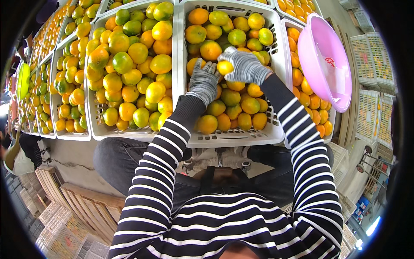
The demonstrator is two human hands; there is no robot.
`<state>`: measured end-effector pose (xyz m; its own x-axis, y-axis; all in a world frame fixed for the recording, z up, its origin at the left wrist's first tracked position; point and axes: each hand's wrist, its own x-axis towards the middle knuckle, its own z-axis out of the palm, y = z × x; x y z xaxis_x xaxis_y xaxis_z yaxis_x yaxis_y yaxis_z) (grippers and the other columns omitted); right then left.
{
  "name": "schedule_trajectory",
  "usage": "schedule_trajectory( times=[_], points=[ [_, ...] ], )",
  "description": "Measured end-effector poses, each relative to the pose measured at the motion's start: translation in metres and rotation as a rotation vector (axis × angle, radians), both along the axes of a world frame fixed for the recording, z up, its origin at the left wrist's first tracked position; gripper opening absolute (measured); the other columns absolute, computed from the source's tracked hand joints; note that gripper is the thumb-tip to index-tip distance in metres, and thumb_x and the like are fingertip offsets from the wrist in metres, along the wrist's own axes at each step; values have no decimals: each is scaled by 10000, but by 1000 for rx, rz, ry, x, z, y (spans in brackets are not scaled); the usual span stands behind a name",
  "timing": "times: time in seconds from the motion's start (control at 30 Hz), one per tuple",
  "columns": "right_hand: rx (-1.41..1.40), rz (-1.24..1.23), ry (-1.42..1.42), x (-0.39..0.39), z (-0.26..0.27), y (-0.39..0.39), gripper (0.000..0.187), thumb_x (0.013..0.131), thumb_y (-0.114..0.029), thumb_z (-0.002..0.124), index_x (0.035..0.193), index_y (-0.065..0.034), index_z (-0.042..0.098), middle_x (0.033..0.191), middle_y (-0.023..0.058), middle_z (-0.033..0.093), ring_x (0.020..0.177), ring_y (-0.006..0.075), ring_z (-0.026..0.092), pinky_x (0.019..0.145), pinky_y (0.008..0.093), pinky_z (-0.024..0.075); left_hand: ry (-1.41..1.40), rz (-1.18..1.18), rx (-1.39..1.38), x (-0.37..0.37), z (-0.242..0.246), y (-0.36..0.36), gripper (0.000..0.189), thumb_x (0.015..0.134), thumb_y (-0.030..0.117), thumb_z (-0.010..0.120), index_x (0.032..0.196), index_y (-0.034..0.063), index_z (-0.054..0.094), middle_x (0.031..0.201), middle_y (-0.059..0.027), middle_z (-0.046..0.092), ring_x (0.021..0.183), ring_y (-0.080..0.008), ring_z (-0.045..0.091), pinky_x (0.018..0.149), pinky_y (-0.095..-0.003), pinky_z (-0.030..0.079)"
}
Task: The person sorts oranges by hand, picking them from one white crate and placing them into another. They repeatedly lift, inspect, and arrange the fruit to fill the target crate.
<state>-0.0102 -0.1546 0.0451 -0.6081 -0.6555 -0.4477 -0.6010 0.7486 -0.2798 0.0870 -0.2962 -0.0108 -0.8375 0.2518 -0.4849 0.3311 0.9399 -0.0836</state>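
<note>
Both hands wear grey knitted gloves and are over a white perforated plastic crate (pixel 236 140) of orange and green citrus fruits. My right hand (pixel 244 65) has its fingers around a small yellow-orange citrus fruit (pixel 225 67). Just to its left, my left hand (pixel 204 81) lies palm down on the fruits, fingers spread; an orange citrus fruit (pixel 193 66) is at its fingertips, and whether it grips anything beneath cannot be seen. Another white crate (pixel 123 133), heaped with green and orange fruits, adjoins on the left.
A pink plastic basin (pixel 323 61) leans on a crate of orange fruits (pixel 315 100) at the right. More filled crates run off to the left, where another person (pixel 21 155) is partly visible. Wooden pallets (pixel 90 207) and stacked crates (pixel 61 230) stand at lower left, a hand trolley (pixel 364 162) at right.
</note>
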Motion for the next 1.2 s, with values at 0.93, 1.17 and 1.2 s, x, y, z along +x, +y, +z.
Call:
schedule_trajectory(
  times=[0.93, 1.17, 1.2],
  points=[
    [-141, -71, 227, -52, -25, -113, 678, 894, -354, 667, 1481, -131, 411, 1417, 129, 488, 1253, 301, 543, 1032, 414, 462, 117, 405, 157, -43, -23, -10, 552, 955, 227, 495, 1491, 147, 395, 1536, -72, 401, 1446, -242, 340, 1158, -414, 299],
    [-487, -280, 161, -55, -71, -35, 651, 764, -224, 793, 1326, -61, 506, 1304, 184, 534, 1204, 313, 560, 1032, 369, 458, 229, 386, 242, -38, -33, -9, 562, 941, 235, 495, 1474, 79, 407, 1500, -104, 430, 1398, -293, 392, 1180, -404, 272],
    [-498, -333, 91, -56, -92, -11, 646, 755, -196, 795, 1312, -50, 501, 1285, 185, 543, 1190, 313, 564, 1031, 363, 459, 258, 390, 275, -37, -35, -9, 559, 946, 233, 491, 1477, 83, 405, 1515, -99, 416, 1405, -287, 384, 1182, -401, 267]
  ],
)
